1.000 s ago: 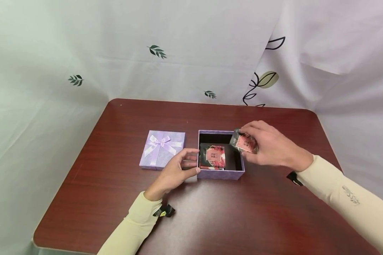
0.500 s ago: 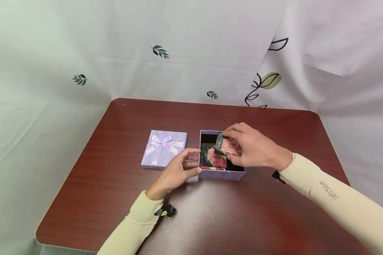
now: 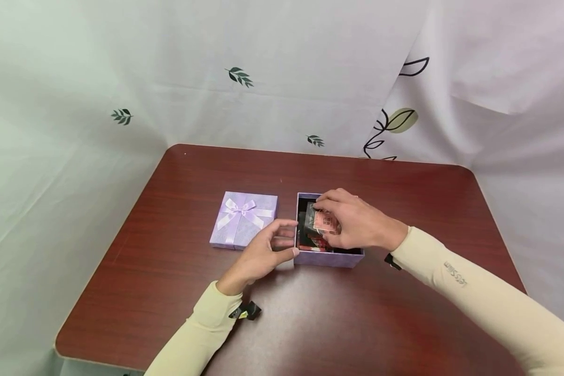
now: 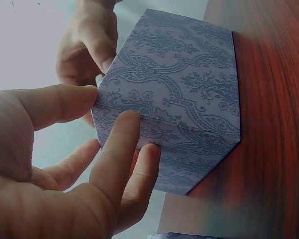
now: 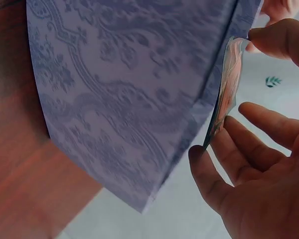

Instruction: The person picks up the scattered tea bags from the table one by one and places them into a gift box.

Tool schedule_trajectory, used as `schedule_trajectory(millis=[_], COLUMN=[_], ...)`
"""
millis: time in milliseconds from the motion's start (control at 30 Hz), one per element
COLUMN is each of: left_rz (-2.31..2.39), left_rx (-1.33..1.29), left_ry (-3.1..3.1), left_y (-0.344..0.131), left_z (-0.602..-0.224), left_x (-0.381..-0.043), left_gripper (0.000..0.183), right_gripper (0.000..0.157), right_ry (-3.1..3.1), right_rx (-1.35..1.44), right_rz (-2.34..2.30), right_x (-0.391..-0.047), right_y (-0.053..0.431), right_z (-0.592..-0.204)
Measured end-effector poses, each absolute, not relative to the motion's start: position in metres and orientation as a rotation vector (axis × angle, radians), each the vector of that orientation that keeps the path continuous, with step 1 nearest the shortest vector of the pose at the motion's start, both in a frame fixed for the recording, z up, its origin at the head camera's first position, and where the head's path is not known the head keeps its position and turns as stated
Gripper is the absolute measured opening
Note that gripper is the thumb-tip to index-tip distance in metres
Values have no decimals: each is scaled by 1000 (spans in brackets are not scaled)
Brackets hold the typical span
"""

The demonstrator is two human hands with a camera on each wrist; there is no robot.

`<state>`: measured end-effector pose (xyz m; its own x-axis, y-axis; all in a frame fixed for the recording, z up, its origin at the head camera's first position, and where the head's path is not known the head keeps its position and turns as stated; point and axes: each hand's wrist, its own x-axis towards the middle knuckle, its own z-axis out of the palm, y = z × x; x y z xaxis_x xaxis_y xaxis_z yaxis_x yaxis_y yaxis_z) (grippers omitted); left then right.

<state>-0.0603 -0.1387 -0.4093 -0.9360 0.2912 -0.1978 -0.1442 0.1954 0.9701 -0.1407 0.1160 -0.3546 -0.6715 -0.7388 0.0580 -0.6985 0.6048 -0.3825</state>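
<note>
My right hand (image 3: 364, 224) pinches a small flat packet (image 3: 324, 221) in clear wrapping, dark with a pinkish-red label, over a purple patterned box (image 3: 329, 259). Thumb and fingertips sit at its edges; in the right wrist view the packet (image 5: 232, 79) is tilted along the box rim. Below it inside the box, another dark-and-red packet (image 3: 312, 243) is partly covered. My left hand (image 3: 258, 257) rests its fairly straight, spread fingers against the box's left side. The left wrist view shows those fingertips touching the box wall (image 4: 174, 69) near its corner.
A lilac box lid (image 3: 251, 227) with a ribbon bow lies left of the box, close to my left hand. Everything stands on a reddish-brown table (image 3: 319, 318). Pale leaf-patterned cloth (image 3: 272, 109) hangs behind the table.
My right hand has carried the packet leftward from the box's right edge until it lies over the other packet. My left hand stays against the box's left side.
</note>
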Motion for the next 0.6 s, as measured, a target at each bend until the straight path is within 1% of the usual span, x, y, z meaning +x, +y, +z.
schedule_trajectory(millis=[600], left_rz=[1776], left_rx=[155], left_ry=[2138], left_y=[-139], left_z=[-409], left_x=[-62], left_gripper=[59], right_gripper=[62], right_ry=[2681], right_rx=[-1297], right_rz=[-603], right_x=[-151], right_y=[101], right_z=[-392])
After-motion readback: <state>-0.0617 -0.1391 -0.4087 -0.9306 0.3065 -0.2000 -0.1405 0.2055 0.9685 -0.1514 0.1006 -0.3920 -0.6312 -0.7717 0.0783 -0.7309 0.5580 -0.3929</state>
